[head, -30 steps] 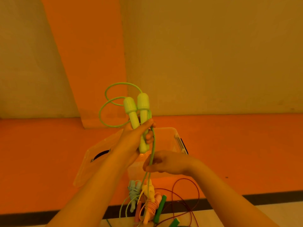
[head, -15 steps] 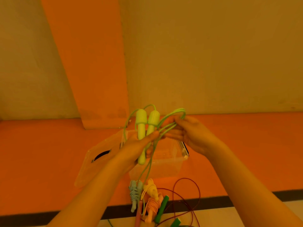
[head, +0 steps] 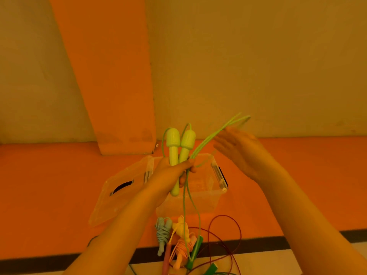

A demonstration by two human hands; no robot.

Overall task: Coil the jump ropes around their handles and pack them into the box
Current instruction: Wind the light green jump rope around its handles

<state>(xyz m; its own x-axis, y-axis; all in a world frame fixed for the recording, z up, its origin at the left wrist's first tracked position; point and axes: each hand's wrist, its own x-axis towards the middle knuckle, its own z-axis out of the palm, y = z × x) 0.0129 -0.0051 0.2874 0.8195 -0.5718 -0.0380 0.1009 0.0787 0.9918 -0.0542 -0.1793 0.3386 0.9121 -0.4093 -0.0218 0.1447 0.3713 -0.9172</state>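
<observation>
- I see the left hand [head: 170,175] gripping both green jump-rope handles [head: 179,143] upright above the clear box [head: 217,175].
- The blurred right hand [head: 240,149] meets the cord loops [head: 210,138].

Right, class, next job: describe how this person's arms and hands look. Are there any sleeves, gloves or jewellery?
Both arms are bare: the left forearm and right forearm show no sleeves as far as the frame reaches. There are no gloves, watch or wristband on the left hand or right hand. The right hand is motion-blurred, so small rings cannot be ruled out. Orange lighting tints everything.
</observation>
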